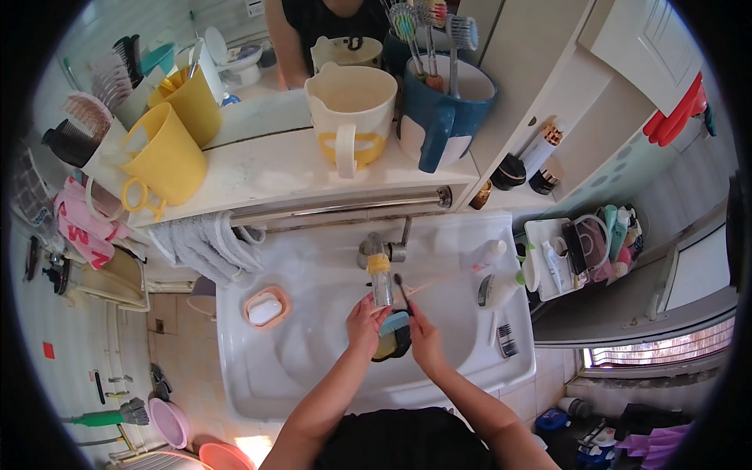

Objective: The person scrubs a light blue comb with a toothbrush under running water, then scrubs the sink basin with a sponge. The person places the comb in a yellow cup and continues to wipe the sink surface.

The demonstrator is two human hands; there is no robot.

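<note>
My left hand [364,325] is closed just under the clear end of the tap spout [381,288]; what its fingers hold, if anything, I cannot make out. In my right hand [425,342] is a dark toothbrush [403,288], its head pointing up toward the tap. Between the hands, a light blue comb [394,323] shows above a dark-rimmed thing [395,347] in the basin; whether the comb touches my left hand is unclear. A yellow band [378,262] wraps the spout. Behind the toothbrush head, a thin pink stick [429,283] slants across the white washbasin [301,384].
White soap sits in a pink dish [266,308] on the left rim. Bottles [501,290] and a small black brush [507,341] lie on the right. Above, a shelf [258,168] carries yellow, cream and blue mugs [424,137]; a grey towel [211,244] hangs below it.
</note>
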